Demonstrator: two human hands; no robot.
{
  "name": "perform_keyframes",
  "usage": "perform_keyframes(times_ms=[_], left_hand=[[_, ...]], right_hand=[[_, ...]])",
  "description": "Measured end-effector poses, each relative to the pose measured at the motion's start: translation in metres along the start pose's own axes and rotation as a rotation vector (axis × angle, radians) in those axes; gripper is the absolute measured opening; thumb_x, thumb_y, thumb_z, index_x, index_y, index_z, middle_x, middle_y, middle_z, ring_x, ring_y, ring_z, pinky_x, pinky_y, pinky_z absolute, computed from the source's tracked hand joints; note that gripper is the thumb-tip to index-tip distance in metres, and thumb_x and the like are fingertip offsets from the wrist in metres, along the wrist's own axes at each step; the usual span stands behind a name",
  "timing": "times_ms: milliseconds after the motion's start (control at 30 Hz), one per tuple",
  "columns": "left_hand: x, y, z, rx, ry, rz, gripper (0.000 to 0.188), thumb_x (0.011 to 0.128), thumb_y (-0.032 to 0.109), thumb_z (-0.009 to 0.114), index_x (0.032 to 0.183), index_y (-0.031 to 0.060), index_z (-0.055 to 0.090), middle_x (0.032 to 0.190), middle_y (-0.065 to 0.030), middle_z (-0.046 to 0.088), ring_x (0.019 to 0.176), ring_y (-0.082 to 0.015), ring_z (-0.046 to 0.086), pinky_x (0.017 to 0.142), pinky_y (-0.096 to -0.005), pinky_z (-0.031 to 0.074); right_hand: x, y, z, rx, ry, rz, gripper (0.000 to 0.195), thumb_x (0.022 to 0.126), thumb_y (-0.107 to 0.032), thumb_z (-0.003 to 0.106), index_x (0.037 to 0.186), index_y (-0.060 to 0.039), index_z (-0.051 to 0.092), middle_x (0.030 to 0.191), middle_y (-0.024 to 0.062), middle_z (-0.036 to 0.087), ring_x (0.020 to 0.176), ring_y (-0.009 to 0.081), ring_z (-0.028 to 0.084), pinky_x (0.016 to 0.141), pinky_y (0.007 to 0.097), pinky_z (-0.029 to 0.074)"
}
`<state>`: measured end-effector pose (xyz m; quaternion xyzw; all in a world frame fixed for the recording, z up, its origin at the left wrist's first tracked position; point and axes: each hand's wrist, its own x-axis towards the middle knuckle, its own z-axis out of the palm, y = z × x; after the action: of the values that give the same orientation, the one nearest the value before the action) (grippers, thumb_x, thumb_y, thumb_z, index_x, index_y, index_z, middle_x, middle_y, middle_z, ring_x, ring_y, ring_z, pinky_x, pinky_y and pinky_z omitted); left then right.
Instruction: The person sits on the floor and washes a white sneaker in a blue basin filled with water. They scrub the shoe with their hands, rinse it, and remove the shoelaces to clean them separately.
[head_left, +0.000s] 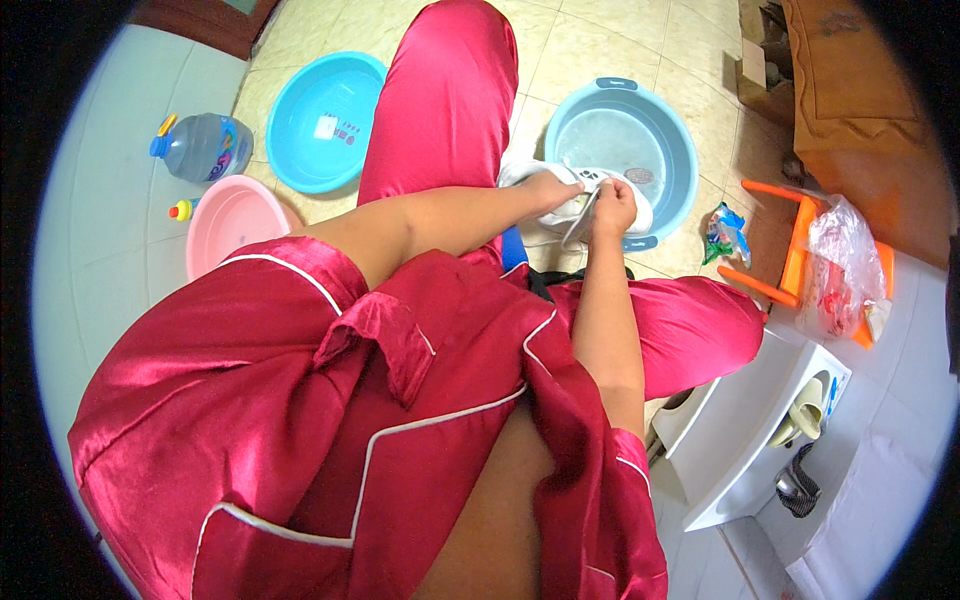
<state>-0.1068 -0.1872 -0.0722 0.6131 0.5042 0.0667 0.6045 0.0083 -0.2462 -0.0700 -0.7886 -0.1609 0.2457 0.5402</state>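
Observation:
A white shoe (640, 211) with a dark print on it lies across the near left rim of a grey-blue basin (559, 142). My left hand (551, 196) grips the shoe at its left part. The fingers of my right hand (615, 208) pinch a flat pale strip (579, 223), perhaps a lace, which hangs down from the shoe towards me. Both hands are close together, just over the basin's edge. The basin has a handle at its far side and another at its near side. Part of the shoe is hidden behind my hands.
At the left are a bright blue basin (300, 127), a pink basin (225, 217), a large plastic water bottle (202, 148) and a yellow bottle (182, 210). On the right are a crumpled plastic packet (726, 234), an orange stool (796, 251), a clear plastic bag (840, 262), a wooden cabinet (862, 135) and a white rack (739, 442) with footwear.

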Motion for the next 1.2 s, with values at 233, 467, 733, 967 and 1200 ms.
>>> perform_keyframes(times_ms=[233,467,733,967,1200], left_hand=[[0.001,-0.009,-0.004,-0.003,-0.077,0.038,0.050,0.066,0.040,0.069,0.096,0.0010,0.063,0.077,-0.0118,0.060,0.065,-0.0204,0.056,0.059,-0.0323,0.043],[-0.001,0.008,-0.012,-0.094,-0.193,-0.236,0.035,0.070,0.031,0.065,0.088,0.0016,0.063,0.063,-0.0088,0.057,0.045,-0.0160,0.049,0.041,-0.0332,0.037],[-0.004,0.014,-0.010,-0.249,-0.167,-0.356,0.030,0.076,0.033,0.058,0.085,0.0045,0.061,0.050,-0.0027,0.046,0.035,-0.0109,0.036,0.032,-0.0258,0.027],[-0.011,0.024,-0.011,-0.236,-0.136,-0.381,0.031,0.075,0.034,0.059,0.082,0.0040,0.059,0.046,-0.0027,0.042,0.032,-0.0101,0.033,0.029,-0.0255,0.025],[-0.006,0.016,-0.010,-0.311,-0.152,-0.360,0.028,0.075,0.031,0.059,0.079,0.0037,0.059,0.045,-0.0027,0.042,0.032,-0.0104,0.034,0.029,-0.0257,0.025]], right_hand=[[0.008,-0.022,-0.001,0.042,-0.240,0.000,0.009,0.084,-0.011,0.049,0.087,-0.0023,0.051,0.070,0.0095,0.059,0.052,0.0129,0.054,0.047,0.0248,0.041],[0.021,-0.058,-0.041,0.050,-0.555,0.220,0.014,0.075,-0.014,0.053,0.072,-0.0030,0.059,0.059,0.0079,0.058,0.042,0.0120,0.048,0.036,0.0273,0.035],[-0.023,-0.076,-0.048,-0.848,-1.028,0.560,0.013,0.070,-0.015,0.063,0.067,-0.0030,0.060,0.057,0.0065,0.058,0.042,0.0140,0.052,0.036,0.0283,0.037],[0.022,0.002,-0.047,-0.628,-0.386,-0.005,0.011,0.067,-0.015,0.060,0.070,-0.0049,0.060,0.064,0.0083,0.060,0.055,0.0192,0.056,0.053,0.0301,0.043],[-0.010,-0.025,-0.034,-0.795,-0.449,0.099,0.022,0.063,-0.024,0.063,0.074,-0.0055,0.059,0.072,0.0156,0.062,0.073,0.0292,0.061,0.069,0.0368,0.046]])
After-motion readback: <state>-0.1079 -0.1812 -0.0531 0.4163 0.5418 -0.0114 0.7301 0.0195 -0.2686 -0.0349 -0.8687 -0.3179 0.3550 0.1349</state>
